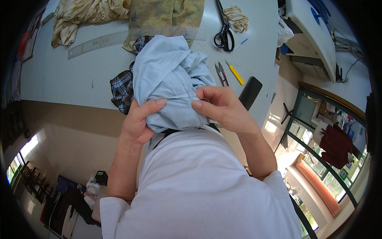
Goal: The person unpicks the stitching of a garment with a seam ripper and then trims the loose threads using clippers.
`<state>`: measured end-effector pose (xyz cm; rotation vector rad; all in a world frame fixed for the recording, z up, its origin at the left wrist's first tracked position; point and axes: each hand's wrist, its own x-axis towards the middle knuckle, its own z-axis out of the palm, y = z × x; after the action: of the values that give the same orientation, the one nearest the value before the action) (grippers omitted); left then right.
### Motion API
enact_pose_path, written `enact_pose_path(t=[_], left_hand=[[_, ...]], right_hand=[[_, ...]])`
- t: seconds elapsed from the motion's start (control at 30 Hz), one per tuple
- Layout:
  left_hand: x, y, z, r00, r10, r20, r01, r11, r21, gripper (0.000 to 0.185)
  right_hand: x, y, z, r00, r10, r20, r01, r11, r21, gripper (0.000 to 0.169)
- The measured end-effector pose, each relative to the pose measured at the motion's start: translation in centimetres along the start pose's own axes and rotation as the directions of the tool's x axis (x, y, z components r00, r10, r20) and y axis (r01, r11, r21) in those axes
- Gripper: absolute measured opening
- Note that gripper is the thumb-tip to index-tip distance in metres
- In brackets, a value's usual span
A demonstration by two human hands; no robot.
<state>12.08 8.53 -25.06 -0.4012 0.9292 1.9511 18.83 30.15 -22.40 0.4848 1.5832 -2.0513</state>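
Between my two hands a light blue cloth garment [167, 71] is bunched up at the table's near edge, with a stitched seam running across it. My left hand [141, 119] grips its left side, thumb on top by the seam. With thumb and forefinger, my right hand [222, 104] pinches the cloth at the seam's right end. Something small and thin shows at those fingertips, too small to name. Dark plaid cloth [121, 86] sticks out from beneath the blue garment on the left.
On the table [83, 86] lie black-handled scissors [224, 35], thread snips [221, 74], a yellow-handled seam ripper [236, 74], a black phone [250, 92] and a blue pen [244, 41]. Farther off are a clear ruler [95, 44], cream fabric [89, 15], a cream cloth bundle [236, 18] and patterned olive cloth [167, 15].
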Motion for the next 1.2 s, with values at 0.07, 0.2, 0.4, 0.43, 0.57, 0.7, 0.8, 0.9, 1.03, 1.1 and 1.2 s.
enact_pose_path(t=[0.07, 0.2, 0.4, 0.43, 0.57, 0.7, 0.8, 0.9, 1.03, 1.1, 1.2], left_hand=[[0.1, 0.0, 0.0, 1.000, 0.007, 0.002, -0.007, 1.000, -0.007, 0.064], [0.0, 0.0, 0.1, 1.000, 0.021, 0.002, -0.021, 1.000, -0.009, 0.064], [-0.4, -0.4, -0.8, 0.992, 0.057, -0.112, -0.042, 0.991, 0.125, 0.060], [-0.6, -0.5, -1.3, 0.986, 0.070, -0.153, -0.044, 0.985, 0.165, 0.058], [-2.5, -0.8, -3.8, 0.905, 0.259, -0.337, -0.099, 0.900, 0.424, 0.034], [-5.5, -0.5, -4.5, 0.757, 0.514, -0.404, -0.024, 0.639, 0.769, 0.021], [-6.6, 0.2, -2.6, 0.688, 0.653, -0.315, -0.166, 0.565, 0.808, 0.017], [-6.8, 0.8, 1.4, 0.691, 0.709, -0.143, -0.382, 0.527, 0.759, 0.014], [-6.9, 0.9, 6.6, 0.932, 0.355, 0.075, -0.297, 0.628, 0.719, 0.011], [-5.4, -0.5, 7.7, 0.892, 0.348, 0.290, -0.431, 0.461, 0.776, 0.009], [-3.5, -3.3, 8.8, 0.793, 0.349, 0.499, -0.607, 0.402, 0.685, 0.008]], right_hand=[[-0.2, -0.2, 0.0, 1.000, 0.011, 0.014, -0.011, 1.000, 0.025, 0.016], [-0.3, -0.1, 0.1, 1.000, 0.016, 0.017, -0.016, 0.999, 0.043, 0.016], [-0.1, 0.8, -0.3, 0.999, -0.028, -0.016, 0.027, 0.999, -0.019, 0.016], [0.1, 1.1, -0.4, 0.998, -0.047, -0.029, 0.046, 0.998, -0.043, 0.016], [0.3, 1.5, 0.1, 0.994, -0.069, -0.080, 0.063, 0.994, -0.085, 0.016], [0.3, 1.3, 1.4, 0.995, -0.053, -0.090, 0.038, 0.986, -0.162, 0.017], [0.7, 1.7, 2.3, 0.995, -0.063, -0.071, 0.049, 0.980, -0.193, 0.019], [1.3, 1.8, 3.5, 0.993, -0.097, -0.066, 0.084, 0.980, -0.182, 0.015], [1.7, 2.4, 4.1, 0.951, -0.278, 0.138, 0.277, 0.961, 0.029, 0.023], [2.2, 4.5, 3.4, 0.840, -0.537, 0.081, 0.541, 0.840, -0.045, 0.036], [2.0, 4.6, 2.9, 0.866, -0.498, 0.033, 0.499, 0.859, -0.113, 0.037]])
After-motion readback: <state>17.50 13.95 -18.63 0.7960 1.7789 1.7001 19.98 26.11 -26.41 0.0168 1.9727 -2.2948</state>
